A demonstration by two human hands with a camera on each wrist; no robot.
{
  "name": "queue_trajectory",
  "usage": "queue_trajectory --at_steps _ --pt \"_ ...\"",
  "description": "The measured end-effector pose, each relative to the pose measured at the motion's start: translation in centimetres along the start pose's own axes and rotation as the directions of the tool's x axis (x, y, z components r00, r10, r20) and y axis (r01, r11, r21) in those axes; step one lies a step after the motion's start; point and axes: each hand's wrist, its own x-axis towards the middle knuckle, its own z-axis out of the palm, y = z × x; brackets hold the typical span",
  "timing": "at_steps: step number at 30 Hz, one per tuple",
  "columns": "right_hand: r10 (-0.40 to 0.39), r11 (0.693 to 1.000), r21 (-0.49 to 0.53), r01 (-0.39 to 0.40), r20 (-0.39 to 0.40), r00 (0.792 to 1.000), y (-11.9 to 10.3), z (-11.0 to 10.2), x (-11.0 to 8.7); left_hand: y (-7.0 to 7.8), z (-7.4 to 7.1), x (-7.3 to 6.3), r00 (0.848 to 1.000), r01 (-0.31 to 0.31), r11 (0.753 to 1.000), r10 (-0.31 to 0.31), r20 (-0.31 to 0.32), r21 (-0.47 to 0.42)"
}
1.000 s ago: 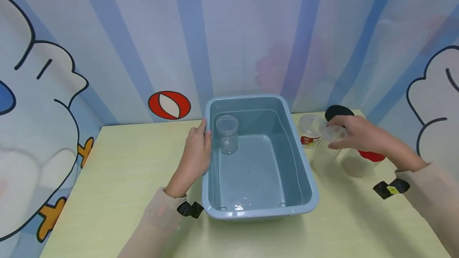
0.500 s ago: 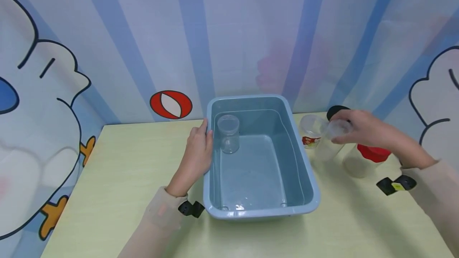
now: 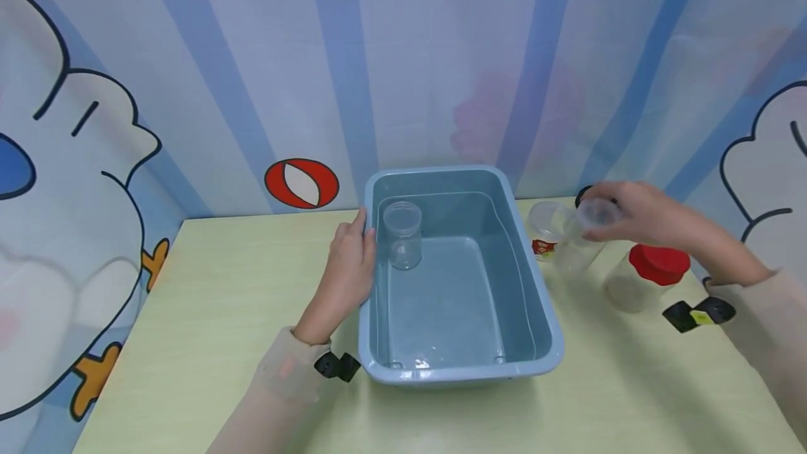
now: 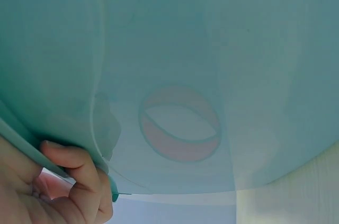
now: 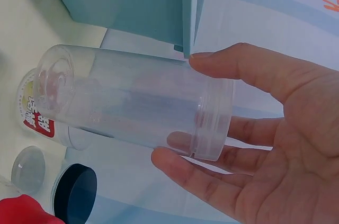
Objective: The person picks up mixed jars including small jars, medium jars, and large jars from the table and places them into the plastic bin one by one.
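Note:
My left hand (image 3: pixel 343 268) grips the left rim of a light blue plastic basin (image 3: pixel 460 372); in the left wrist view its fingers (image 4: pixel 87 179) curl over that rim. Inside the basin, near its far left corner, a clear lidded jar (image 3: pixel 403 240) stands upright. To the right of the basin, my right hand (image 3: pixel 643 216) holds another clear plastic jar (image 5: pixel 127 97) near its lidded end, thumb on one side and fingers on the other. This tall jar leans slightly, and its base overlaps a shorter jar with a red label (image 3: pixel 544 249) in the head view.
A jar with a red lid (image 3: pixel 658 265) stands right of the basin, nearest me in that group. Behind my right hand, a black-lidded jar (image 5: pixel 74 195) is partly hidden. The pale yellow table (image 3: pixel 252 300) ends at a striped cartoon backdrop (image 3: pixel 429 54).
My right hand has moved slightly up and right, raising the clear jar with it. More of the red-lidded jar now shows. My left hand stays on the basin's rim.

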Motion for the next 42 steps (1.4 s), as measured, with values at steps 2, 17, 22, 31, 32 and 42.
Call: queue_trajectory --at_steps 2,17,22,31,32,42 --pt "0.004 1.000 -0.002 -0.004 -0.003 1.000 -0.2 -0.1 0.1 0.0 0.0 0.0 1.000 -0.001 1.000 0.001 0.000 0.002" --pt "0.020 1.000 -0.015 -0.020 0.001 1.000 -1.1 -0.8 0.7 0.1 -0.1 -0.1 1.000 0.001 1.000 -0.001 0.001 0.004" --pt "0.012 1.000 -0.017 -0.012 0.005 1.000 -1.5 -1.1 0.9 0.1 -0.1 -0.1 1.000 -0.001 1.000 0.001 -0.001 0.002" --pt "0.016 1.000 -0.022 -0.016 -0.004 1.000 -2.1 -2.1 1.3 0.0 0.0 -0.1 1.000 -0.005 1.000 0.005 -0.002 -0.001" --pt "0.018 1.000 -0.020 -0.018 -0.006 1.000 -2.1 -2.2 1.3 0.0 0.0 -0.1 1.000 -0.005 1.000 0.005 -0.001 0.000" --pt "0.031 0.999 -0.010 -0.032 -0.013 0.999 -2.7 -3.2 1.8 0.0 0.0 0.0 1.000 -0.008 1.000 0.008 0.002 0.001"
